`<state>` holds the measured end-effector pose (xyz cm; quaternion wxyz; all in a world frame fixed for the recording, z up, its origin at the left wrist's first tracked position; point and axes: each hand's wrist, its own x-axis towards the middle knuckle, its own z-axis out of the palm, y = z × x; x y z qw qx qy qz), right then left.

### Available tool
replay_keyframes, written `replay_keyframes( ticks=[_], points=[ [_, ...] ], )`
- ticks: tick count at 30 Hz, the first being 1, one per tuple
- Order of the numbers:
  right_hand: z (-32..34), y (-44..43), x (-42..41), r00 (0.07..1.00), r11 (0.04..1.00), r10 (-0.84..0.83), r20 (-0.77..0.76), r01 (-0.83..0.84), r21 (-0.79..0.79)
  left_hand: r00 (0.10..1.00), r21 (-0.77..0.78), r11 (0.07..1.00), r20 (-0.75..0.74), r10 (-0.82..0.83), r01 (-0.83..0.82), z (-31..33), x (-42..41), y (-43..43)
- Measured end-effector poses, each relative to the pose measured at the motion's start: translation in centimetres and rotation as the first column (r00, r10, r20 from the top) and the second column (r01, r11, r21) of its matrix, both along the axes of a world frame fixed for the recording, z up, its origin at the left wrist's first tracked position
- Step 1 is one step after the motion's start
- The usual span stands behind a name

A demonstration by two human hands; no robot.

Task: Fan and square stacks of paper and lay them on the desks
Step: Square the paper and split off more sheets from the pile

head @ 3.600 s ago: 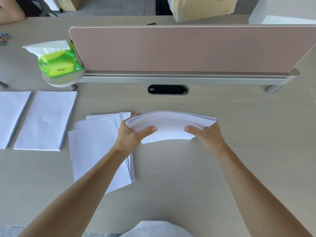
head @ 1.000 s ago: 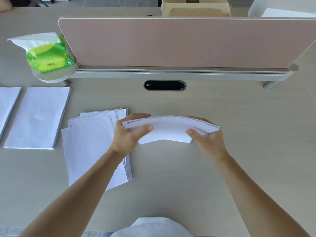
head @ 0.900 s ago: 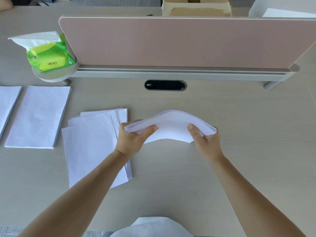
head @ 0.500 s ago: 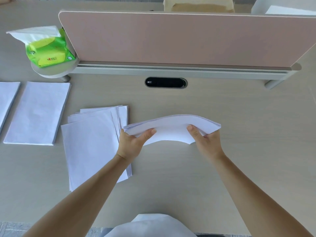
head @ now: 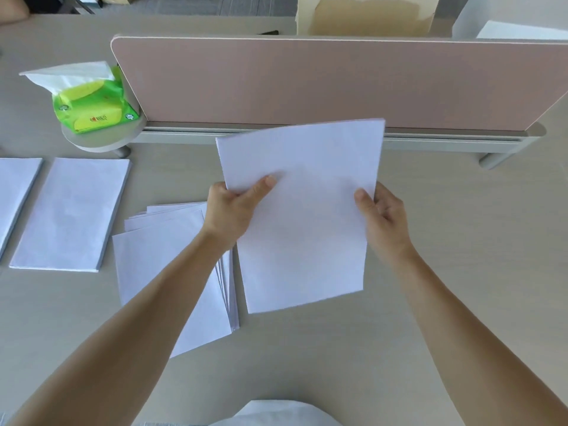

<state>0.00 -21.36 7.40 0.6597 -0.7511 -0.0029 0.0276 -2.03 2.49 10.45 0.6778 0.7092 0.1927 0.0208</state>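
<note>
I hold a stack of white paper (head: 302, 216) tilted up over the beige desk (head: 461, 256), its flat face toward me. My left hand (head: 233, 207) grips its left edge with the thumb on top. My right hand (head: 382, 213) grips the right edge, thumb on the sheet. Under my left forearm lies a loosely fanned pile of sheets (head: 166, 265). Two squared stacks lie flat at the left, one beside the pile (head: 70, 213) and one cut off by the frame edge (head: 13, 195).
A pink divider panel (head: 307, 84) on a grey rail runs across the desk behind the paper. A green tissue pack (head: 89, 103) sits on a round shelf at its left end. A cardboard box (head: 365, 16) stands beyond the divider.
The stack was bent into an arch between both hands, low over the desk. It is flat now, lifted and tipped up so its face is toward me.
</note>
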Motion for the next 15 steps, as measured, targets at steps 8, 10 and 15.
replay_keyframes(
  ticks=[8, 10, 15],
  points=[
    [-8.0, 2.1, 2.3, 0.921, 0.950, -0.216, -0.324, 0.121, -0.289, 0.827, -0.229, 0.972, -0.556, -0.079, -0.061, -8.7, 1.8, 0.0],
    [-9.4, 2.7, 2.8, 0.904, 0.930, -0.232, -0.359, 0.098, -0.353, 0.835, -0.129, 0.990, -0.550, -0.018, -0.064, -10.3, 1.8, -0.3],
    [-11.2, 3.6, 4.7, 0.887, 0.915, -0.244, -0.392, 0.076, -0.397, 0.829, -0.021, 0.998, -0.557, 0.043, -0.066, -12.1, 3.8, -0.4]
  ],
)
